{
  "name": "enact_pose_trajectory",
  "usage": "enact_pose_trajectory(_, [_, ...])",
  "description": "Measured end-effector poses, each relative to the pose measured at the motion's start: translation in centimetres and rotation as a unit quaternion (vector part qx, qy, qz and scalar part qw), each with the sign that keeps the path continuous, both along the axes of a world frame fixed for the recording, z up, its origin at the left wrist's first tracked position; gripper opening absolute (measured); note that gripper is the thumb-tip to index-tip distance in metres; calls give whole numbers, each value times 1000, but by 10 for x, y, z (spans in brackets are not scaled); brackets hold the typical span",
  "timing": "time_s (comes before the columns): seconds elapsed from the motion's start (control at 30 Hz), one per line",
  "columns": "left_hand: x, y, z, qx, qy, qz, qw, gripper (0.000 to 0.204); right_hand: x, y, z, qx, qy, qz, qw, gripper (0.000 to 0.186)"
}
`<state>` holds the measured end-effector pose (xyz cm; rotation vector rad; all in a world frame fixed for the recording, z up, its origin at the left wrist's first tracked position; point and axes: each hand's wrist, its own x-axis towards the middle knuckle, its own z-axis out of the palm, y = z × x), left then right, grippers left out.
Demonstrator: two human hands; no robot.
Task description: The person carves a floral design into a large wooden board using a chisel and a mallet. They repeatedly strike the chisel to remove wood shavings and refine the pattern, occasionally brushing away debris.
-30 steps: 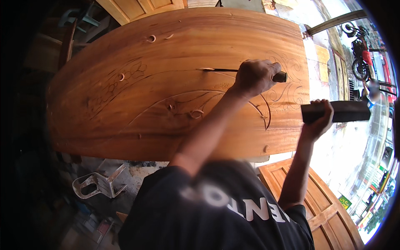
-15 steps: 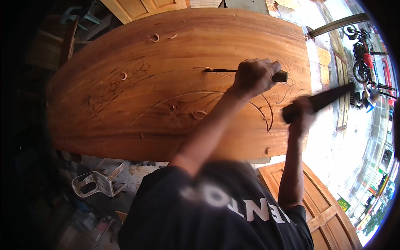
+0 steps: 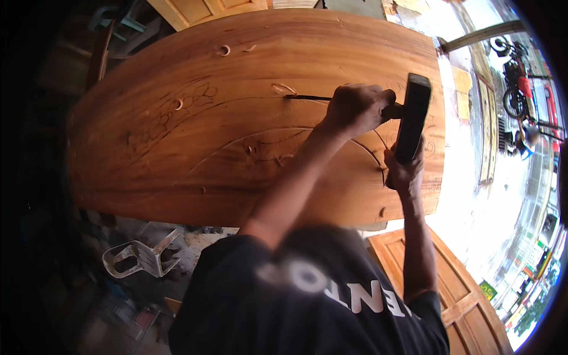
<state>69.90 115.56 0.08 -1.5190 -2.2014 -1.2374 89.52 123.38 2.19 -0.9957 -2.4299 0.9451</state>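
A wide brown wooden panel [image 3: 148, 177] lies before me, with curved grooves and drawn leaf and scroll outlines on it. My left hand [image 3: 355, 109] is closed round the handle of a chisel [image 3: 310, 97], whose dark, thin blade points left along a drawn curve. A curled wood shaving [image 3: 283, 89] sits at the blade's tip. My right hand [image 3: 407, 170] grips a dark, blocky mallet [image 3: 414, 115]. Its head is at the butt of the chisel handle; whether they touch I cannot tell. It hides part of the scroll drawing at the panel's right end.
More shavings, one of them a curl [image 3: 225, 51], are scattered over the panel. A white plastic chair [image 3: 142, 258] stands at the lower left. Panelled doors lie at the lower right [image 3: 441, 269] and top [image 3: 207, 8]. Beyond the panel's right edge is a motorcycle [image 3: 513, 80].
My right hand has swung the mallet left from beyond the panel's edge to the chisel's butt. The chisel tip has moved slightly left, and the shaving there looks larger.
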Motion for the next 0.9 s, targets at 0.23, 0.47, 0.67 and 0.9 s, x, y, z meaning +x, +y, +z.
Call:
enact_pose_trajectory(0.23, [-4, -8, 10, -23, -73, -19, 997, 22, 21, 56, 19, -186, 278, -130, 933, 26])
enact_pose_trajectory(0.47, [-2, -1, -8, -50, -33, 5, 998, 16, 7, 29, -23, -39, 1, 18, 999, 62])
enact_pose_trajectory(0.67, [-10, 0, 3, -58, -73, 14, 996, 14, 6, 78, 19, -271, 309, -161, 897, 36])
enact_pose_trajectory(0.9, [-8, -9, 0, -49, -37, 17, 998, 17, 10, 31, -23, -10, 32, 36, 999, 83])
